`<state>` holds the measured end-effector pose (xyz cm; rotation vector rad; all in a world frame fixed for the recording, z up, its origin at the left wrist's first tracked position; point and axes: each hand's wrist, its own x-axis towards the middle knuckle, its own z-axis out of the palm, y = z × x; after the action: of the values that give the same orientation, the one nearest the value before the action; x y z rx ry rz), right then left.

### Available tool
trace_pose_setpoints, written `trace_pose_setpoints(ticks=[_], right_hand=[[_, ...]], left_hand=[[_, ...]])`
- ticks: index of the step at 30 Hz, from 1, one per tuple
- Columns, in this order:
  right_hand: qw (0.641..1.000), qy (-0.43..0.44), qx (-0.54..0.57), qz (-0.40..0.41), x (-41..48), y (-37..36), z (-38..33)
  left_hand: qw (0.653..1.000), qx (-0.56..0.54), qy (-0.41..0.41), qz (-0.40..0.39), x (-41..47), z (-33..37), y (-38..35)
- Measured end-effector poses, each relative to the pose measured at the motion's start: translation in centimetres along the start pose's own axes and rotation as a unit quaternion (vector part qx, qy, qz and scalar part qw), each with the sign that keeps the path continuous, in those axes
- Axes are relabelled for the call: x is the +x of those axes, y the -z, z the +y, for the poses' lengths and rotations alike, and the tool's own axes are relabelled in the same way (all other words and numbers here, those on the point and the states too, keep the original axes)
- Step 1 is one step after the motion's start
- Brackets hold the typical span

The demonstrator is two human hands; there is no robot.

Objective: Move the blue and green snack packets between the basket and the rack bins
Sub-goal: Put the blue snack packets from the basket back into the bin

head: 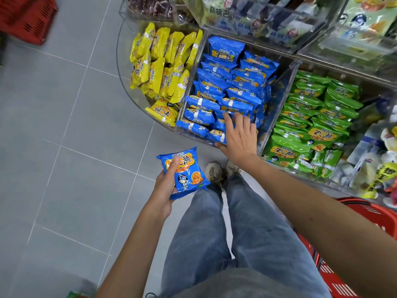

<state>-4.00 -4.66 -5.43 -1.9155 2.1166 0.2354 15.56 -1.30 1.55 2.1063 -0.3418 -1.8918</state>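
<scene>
My left hand (166,186) grips a blue snack packet (182,173) in front of the rack, thumb across its face. My right hand (239,136) reaches into the front of the clear bin (193,134) that holds several blue packets (227,82); its fingers are spread over the front packets, and whether they grasp one is hidden. To the right, another clear bin holds several green packets (311,125). A red basket (363,209) stands on the floor at my right, partly hidden behind my right arm.
A bin of yellow packets (159,67) sits left of the blue bin. Upper rack bins (257,20) overhang the lower ones. A second red basket (28,18) lies on the grey tiled floor at top left. My legs and shoes (214,171) stand close to the rack.
</scene>
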Motion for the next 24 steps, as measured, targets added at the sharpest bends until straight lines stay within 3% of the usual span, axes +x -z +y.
trace_pose_setpoints(ticks=[3,9,17,24], right_hand=[[1.000,0.010,0.014,0.005,-0.2,0.4,0.1],[0.973,0.119,0.091,0.174,-1.3,0.5,1.2],[0.987,0.148,0.063,-0.025,-1.0,-0.9,0.3],[0.984,0.155,0.071,-0.052,-2.2,0.3,1.4]], left_hand=[[1.000,-0.006,0.000,0.003,0.1,0.2,-0.2],[1.000,-0.011,0.003,0.001,0.1,0.1,-1.1],[1.000,-0.017,0.003,0.003,0.0,-0.4,-2.0],[1.000,-0.021,-0.001,0.006,-0.4,0.2,-3.1]])
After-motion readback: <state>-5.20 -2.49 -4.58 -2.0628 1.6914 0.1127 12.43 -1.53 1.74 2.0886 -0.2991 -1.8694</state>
